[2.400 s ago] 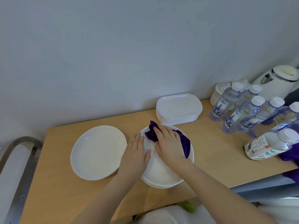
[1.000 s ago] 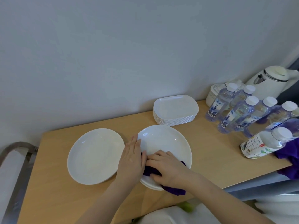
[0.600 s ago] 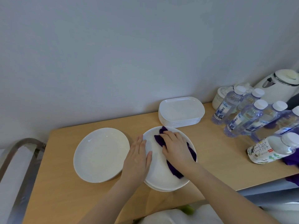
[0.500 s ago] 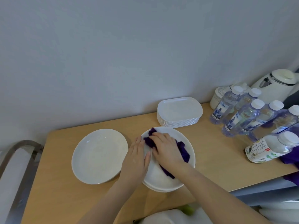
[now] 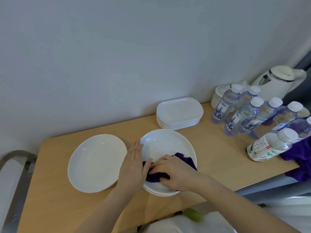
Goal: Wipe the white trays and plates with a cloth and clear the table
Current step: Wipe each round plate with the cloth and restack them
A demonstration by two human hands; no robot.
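Observation:
A small stack of round white plates (image 5: pixel 165 142) sits mid-table. A purple cloth (image 5: pixel 183 161) lies on the near part of the top plate, and my right hand (image 5: pixel 175 171) presses on it with fingers bent over the cloth. My left hand (image 5: pixel 133 165) rests flat on the stack's left rim, fingers straight. Another round white plate (image 5: pixel 96 163) lies to the left. A stack of rectangular white trays (image 5: pixel 179 112) stands behind, by the wall.
Several water bottles (image 5: pixel 242 113) crowd the wooden table's (image 5: pixel 217 153) right side, one labelled bottle (image 5: pixel 269 147) lying down. A white kettle (image 5: pixel 277 82) and white jar (image 5: pixel 218 97) stand at the back right. More purple fabric (image 5: pixel 301 158) hangs over the right edge. A metal frame (image 5: pixel 15 165) stands left.
My right hand has swept the cloth from the far side of the top plate back to its near side. My left hand has stayed on the left rim.

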